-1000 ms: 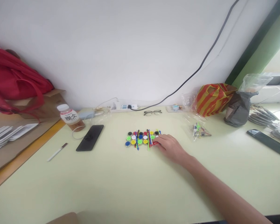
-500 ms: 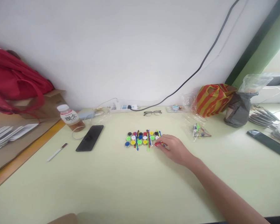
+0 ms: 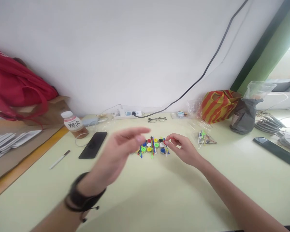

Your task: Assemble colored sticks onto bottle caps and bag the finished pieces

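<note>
Pale green desk [image 3: 145,193] fills the near view. Over it the left hand [image 3: 118,151], absent a second ago, has swung in, blurred, fingers spread and empty, just in front of the cluster of coloured discs and sticks [image 3: 149,145]. At the cluster's right edge the right hand [image 3: 183,149] has lifted, thumb and forefinger pinched on a small red piece [image 3: 165,141], so both hands now meet there. Left of the cluster lie a black phone [image 3: 93,145] and a bottle [image 3: 72,124]; behind it, glasses [image 3: 157,119], a power strip [image 3: 128,113], the white wall [image 3: 135,48].

Pale table [image 3: 145,196], coloured caps [image 3: 149,149], phone [image 3: 93,145], pen [image 3: 59,159], glasses [image 3: 157,119]
</note>
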### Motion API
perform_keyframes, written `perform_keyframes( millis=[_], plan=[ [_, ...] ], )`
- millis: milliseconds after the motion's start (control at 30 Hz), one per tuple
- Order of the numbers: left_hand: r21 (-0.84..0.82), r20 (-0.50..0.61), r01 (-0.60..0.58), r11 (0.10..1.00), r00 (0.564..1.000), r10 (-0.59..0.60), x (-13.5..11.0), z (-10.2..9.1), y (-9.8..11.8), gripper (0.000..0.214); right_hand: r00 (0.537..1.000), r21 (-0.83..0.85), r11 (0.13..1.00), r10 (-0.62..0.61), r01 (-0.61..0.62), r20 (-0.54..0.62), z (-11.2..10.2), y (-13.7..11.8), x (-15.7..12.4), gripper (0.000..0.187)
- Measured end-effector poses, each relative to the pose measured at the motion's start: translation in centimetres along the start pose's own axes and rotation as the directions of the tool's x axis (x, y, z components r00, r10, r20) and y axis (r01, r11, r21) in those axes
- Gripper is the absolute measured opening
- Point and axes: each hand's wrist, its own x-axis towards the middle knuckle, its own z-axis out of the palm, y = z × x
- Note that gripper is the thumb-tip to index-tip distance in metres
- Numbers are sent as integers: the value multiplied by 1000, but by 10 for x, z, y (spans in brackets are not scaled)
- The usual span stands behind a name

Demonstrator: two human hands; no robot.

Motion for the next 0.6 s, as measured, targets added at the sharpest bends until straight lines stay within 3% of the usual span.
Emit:
perform_keyframes(
  millis=[133,267,433,600],
  plan=[
    [80,105,163,983,980,-171,12,13,-63,31,1000,102,995,6,-6,1,16,0,-5,29],
    [122,200,154,981,964,-176,14,12,-108,38,999,98,995,-26,22,33,27,0,-18,22],
    [62,239,167,984,955,-177,5,4,-114,44,991,32,991,-133,132,7,27,-6,-29,10],
    [-5,139,116,993,984,-114,0,8,-109,43,959,-54,959,-280,277,-50,31,-7,-33,10]
  ],
)
